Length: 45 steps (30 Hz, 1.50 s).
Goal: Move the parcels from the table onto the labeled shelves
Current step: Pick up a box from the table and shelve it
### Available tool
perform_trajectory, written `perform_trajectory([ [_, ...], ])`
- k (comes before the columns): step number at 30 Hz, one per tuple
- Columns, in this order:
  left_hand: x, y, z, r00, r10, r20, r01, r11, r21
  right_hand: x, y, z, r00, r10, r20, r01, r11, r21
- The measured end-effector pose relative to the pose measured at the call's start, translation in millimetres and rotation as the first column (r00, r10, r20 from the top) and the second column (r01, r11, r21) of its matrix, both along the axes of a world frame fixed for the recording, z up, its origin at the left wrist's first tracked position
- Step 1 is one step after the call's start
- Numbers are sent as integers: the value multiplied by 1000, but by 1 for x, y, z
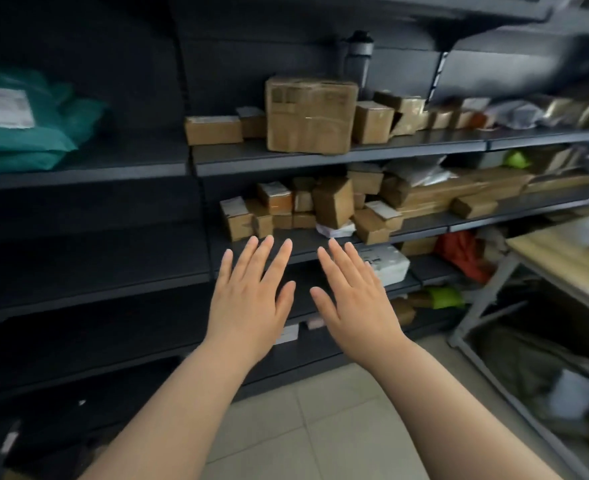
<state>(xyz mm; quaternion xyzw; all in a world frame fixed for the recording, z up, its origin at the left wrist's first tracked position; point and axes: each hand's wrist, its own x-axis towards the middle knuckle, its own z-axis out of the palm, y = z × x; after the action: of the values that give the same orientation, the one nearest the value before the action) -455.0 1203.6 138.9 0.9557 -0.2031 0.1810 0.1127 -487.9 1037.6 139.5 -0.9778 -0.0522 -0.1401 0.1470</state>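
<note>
- I'm facing the dark shelves (88, 251): a big box (310, 114) sits on the upper board, small parcels (321, 206) are heaped on the board right below the big box, and a teal mailer bag (23, 123) lies far to its left.
- My left hand (248, 299) and right hand (355, 299) hover side by side below the big box, fingers spread flat, holding nothing. The small parcels lie just beyond them.
- Open shelf boards run to the lower left of the big box; the table (556, 258) edge is to its lower right.

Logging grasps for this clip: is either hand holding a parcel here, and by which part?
Nothing is held. The left hand and right hand are both empty, fingers straight and spread, raised in front of the shelves.
</note>
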Motion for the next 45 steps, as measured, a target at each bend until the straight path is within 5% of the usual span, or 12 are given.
perform_trajectory([
  [7,22,-215,-10,965,-258,-51,257,966,-15,-26,-208,-1,945,-327,-18,327,945,3],
  [16,23,-410,-25,807,-580,-115,583,812,-6,-81,-352,-19,782,-611,-119,621,780,79],
  [34,148,-727,-31,446,-885,-131,893,450,-4,10,-598,-24,410,-900,-151,912,399,99],
  [45,167,-849,-53,319,-917,-239,945,326,11,8,-699,-49,243,-948,-204,966,218,135],
])
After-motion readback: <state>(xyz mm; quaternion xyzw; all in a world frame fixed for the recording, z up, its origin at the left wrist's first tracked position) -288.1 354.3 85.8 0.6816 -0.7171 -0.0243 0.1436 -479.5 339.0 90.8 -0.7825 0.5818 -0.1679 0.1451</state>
